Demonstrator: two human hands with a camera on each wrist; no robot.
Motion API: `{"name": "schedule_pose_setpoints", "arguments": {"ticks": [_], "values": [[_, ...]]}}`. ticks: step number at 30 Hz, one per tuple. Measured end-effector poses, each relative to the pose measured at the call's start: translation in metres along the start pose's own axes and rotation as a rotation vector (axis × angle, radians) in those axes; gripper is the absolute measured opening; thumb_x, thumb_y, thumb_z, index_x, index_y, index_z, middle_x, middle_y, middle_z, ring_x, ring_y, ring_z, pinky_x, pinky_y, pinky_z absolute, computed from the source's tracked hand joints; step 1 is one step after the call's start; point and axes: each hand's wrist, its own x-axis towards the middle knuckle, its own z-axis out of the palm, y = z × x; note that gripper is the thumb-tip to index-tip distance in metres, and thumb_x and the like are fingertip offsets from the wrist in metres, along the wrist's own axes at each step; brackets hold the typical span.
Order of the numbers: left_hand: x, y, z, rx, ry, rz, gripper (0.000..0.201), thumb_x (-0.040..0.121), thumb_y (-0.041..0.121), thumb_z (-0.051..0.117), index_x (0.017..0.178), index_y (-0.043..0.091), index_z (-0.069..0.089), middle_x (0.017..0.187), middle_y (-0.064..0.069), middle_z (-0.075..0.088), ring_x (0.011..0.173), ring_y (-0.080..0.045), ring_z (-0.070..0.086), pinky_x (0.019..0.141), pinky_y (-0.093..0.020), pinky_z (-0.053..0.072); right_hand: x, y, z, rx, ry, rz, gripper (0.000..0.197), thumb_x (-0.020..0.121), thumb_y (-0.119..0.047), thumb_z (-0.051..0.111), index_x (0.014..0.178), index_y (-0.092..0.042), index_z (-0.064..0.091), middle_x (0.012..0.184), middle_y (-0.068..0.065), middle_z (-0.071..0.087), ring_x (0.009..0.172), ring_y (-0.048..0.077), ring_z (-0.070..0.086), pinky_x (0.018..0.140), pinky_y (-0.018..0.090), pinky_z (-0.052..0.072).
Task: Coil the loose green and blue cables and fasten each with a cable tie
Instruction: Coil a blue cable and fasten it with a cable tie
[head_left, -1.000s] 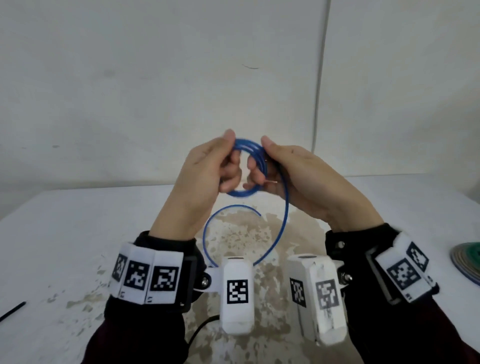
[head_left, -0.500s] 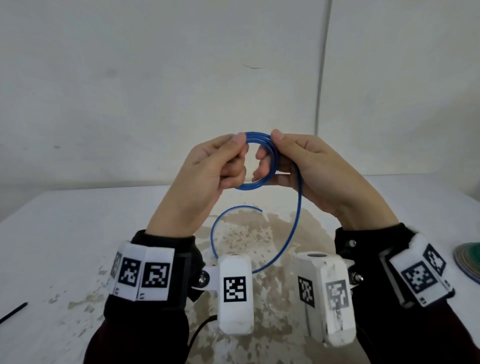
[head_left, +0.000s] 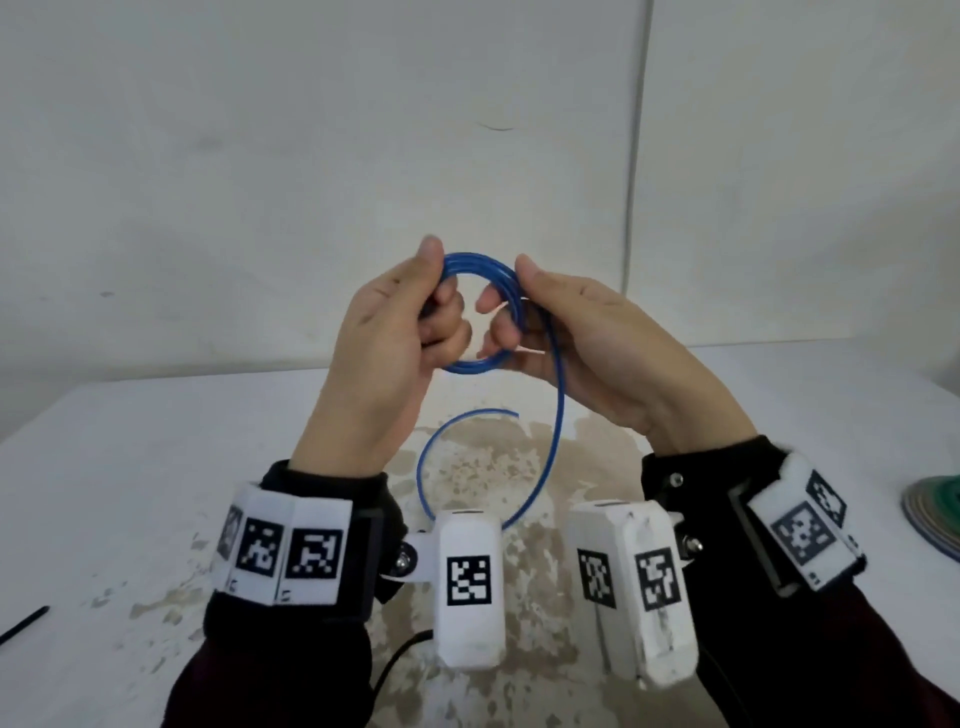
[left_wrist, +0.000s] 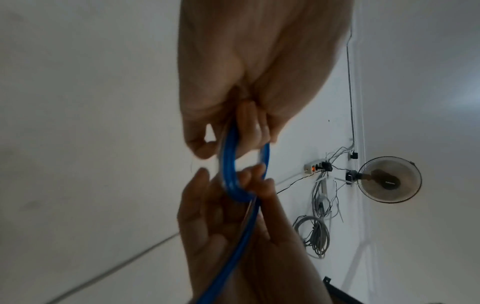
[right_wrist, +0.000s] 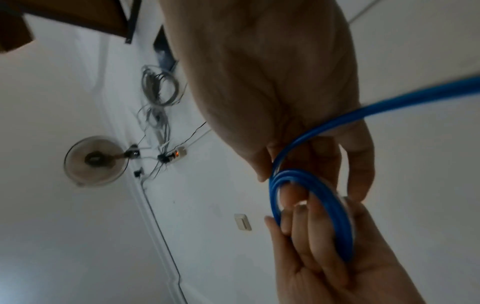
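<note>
Both hands hold the blue cable (head_left: 472, 368) up in front of me as a small coil of several turns. My left hand (head_left: 441, 280) pinches the coil's left side between thumb and curled fingers. My right hand (head_left: 506, 286) pinches its right side. A loose tail (head_left: 557, 415) hangs from the right side, loops down behind the wrist cameras and ends in the air above the table. The coil (left_wrist: 228, 164) shows edge-on in the left wrist view and as a ring (right_wrist: 336, 207) in the right wrist view. A thin pale strip (head_left: 532, 352) sticks out by the right fingers.
A white table (head_left: 156, 467) with a worn brown patch lies below the hands. A green coil (head_left: 935, 514) lies at the table's right edge. A thin black strip (head_left: 23, 621) lies at its left edge. A pale wall stands close behind.
The hands have lifted the coil slightly and turned it more face-on, so the ring looks wider. The tail still hangs in the same loop.
</note>
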Motion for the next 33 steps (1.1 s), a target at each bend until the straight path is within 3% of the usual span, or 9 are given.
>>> {"name": "schedule_pose_setpoints", "arguments": {"ticks": [4, 8, 12, 16, 19, 21, 25, 29, 33], "values": [[0.0, -0.003, 0.006, 0.028, -0.112, -0.073, 0.036, 0.098, 0.033, 0.037, 0.069, 0.012, 0.04, 0.049, 0.004, 0.02, 0.043, -0.011, 0.018, 0.055, -0.026, 0.018, 0.001, 0.001, -0.003, -0.104, 0.037, -0.046, 0.036, 0.103, -0.029, 0.034, 0.078, -0.007, 0.049, 0.05, -0.006, 0.029, 0.051, 0.014, 0.035, 0.061, 0.024, 0.04], [0.0, -0.001, 0.009, 0.0, 0.008, 0.035, 0.038, 0.102, 0.029, 0.032, 0.068, 0.013, 0.036, 0.047, 0.005, 0.02, 0.041, -0.011, 0.018, 0.052, -0.02, 0.028, -0.001, -0.002, -0.006, -0.067, 0.003, -0.023, 0.042, 0.103, -0.031, 0.031, 0.084, -0.008, 0.06, 0.054, 0.0, 0.049, 0.061, 0.016, 0.055, 0.072, 0.026, 0.051], [-0.002, 0.0, 0.008, 0.069, -0.139, -0.104, 0.047, 0.099, 0.035, 0.034, 0.059, 0.015, 0.047, 0.045, 0.002, 0.028, 0.038, -0.017, 0.036, 0.049, -0.02, 0.038, -0.002, 0.0, -0.007, -0.209, 0.036, -0.029, 0.041, 0.103, -0.031, 0.034, 0.074, -0.01, 0.054, 0.047, -0.006, 0.03, 0.051, 0.014, 0.041, 0.06, 0.018, 0.04], [0.0, -0.002, 0.008, -0.031, -0.029, 0.018, 0.038, 0.102, 0.027, 0.031, 0.067, 0.014, 0.034, 0.048, 0.005, 0.027, 0.041, -0.012, 0.029, 0.053, -0.02, 0.037, -0.001, -0.003, -0.006, -0.056, 0.004, -0.013, 0.042, 0.104, -0.03, 0.029, 0.082, -0.007, 0.058, 0.053, -0.001, 0.042, 0.059, 0.017, 0.052, 0.066, 0.021, 0.047], [-0.001, 0.002, 0.004, -0.038, -0.166, -0.084, 0.033, 0.095, 0.031, 0.036, 0.068, 0.012, 0.038, 0.046, 0.002, 0.03, 0.048, -0.02, 0.048, 0.059, -0.022, 0.046, -0.003, -0.005, -0.011, -0.088, -0.005, -0.015, 0.04, 0.104, -0.029, 0.031, 0.077, -0.008, 0.051, 0.05, -0.004, 0.03, 0.052, 0.015, 0.041, 0.06, 0.02, 0.043], [-0.001, 0.002, 0.001, 0.044, -0.18, -0.13, 0.035, 0.094, 0.033, 0.038, 0.067, 0.012, 0.041, 0.045, 0.004, 0.028, 0.047, -0.018, 0.045, 0.056, -0.019, 0.043, -0.005, -0.005, -0.01, -0.177, -0.005, -0.016, 0.038, 0.103, -0.03, 0.034, 0.076, -0.009, 0.051, 0.05, -0.006, 0.027, 0.051, 0.014, 0.036, 0.06, 0.021, 0.041], [0.001, 0.003, -0.003, -0.07, -0.094, -0.066, 0.04, 0.097, 0.027, 0.037, 0.062, 0.015, 0.05, 0.049, 0.006, 0.026, 0.044, -0.011, 0.03, 0.051, -0.019, 0.03, -0.005, -0.006, -0.009, -0.124, -0.003, -0.015, 0.042, 0.104, -0.03, 0.029, 0.083, -0.008, 0.058, 0.054, -0.001, 0.044, 0.062, 0.017, 0.053, 0.072, 0.023, 0.049], [-0.002, 0.005, -0.006, 0.032, -0.181, -0.142, 0.034, 0.092, 0.031, 0.04, 0.065, 0.011, 0.043, 0.051, 0.003, 0.025, 0.046, -0.014, 0.029, 0.049, -0.019, 0.031, -0.006, -0.004, -0.01, -0.221, -0.035, -0.029, 0.04, 0.103, -0.03, 0.032, 0.078, -0.009, 0.055, 0.053, -0.002, 0.033, 0.056, 0.016, 0.045, 0.071, 0.025, 0.042], [0.0, 0.001, -0.003, -0.055, -0.075, -0.023, 0.036, 0.099, 0.029, 0.033, 0.068, 0.013, 0.038, 0.05, 0.009, 0.024, 0.045, -0.008, 0.022, 0.054, -0.022, 0.022, -0.006, -0.003, -0.007, -0.12, -0.041, -0.032, 0.041, 0.103, -0.032, 0.03, 0.087, -0.009, 0.06, 0.066, 0.006, 0.06, 0.073, 0.017, 0.061, 0.078, 0.025, 0.052]]}}
